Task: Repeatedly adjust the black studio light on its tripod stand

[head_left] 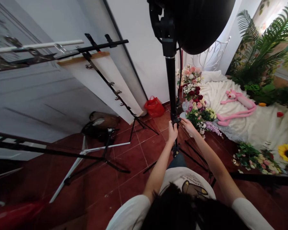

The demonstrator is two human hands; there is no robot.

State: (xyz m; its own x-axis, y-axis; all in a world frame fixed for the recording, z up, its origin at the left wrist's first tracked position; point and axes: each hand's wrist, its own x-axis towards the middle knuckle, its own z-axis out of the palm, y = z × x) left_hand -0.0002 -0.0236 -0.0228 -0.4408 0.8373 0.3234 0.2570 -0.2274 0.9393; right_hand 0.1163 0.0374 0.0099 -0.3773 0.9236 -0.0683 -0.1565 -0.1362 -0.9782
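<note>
A black light stand [171, 83] rises upright in front of me. My left hand [172, 130] is closed round its pole, just under a black clamp collar [174, 118]. On the collar's right side, the fingers of my right hand [187, 126] pinch the black locking knob [178, 120]; the fingertips partly cover it. A large black lamp head [201, 25] sits on top of the stand, cut off by the upper edge of the view. One black cable [180, 70] hangs down beside the pole.
Backdrop stands with clips [105, 76] and a white tube [105, 147] are at the left. A red bag [155, 106] rests on the tiled floor [132, 159]. To the right, flowers [198, 108] border a cream cloth [211, 92] bearing a pink plush toy [246, 102]. Stand legs [194, 151] spread below.
</note>
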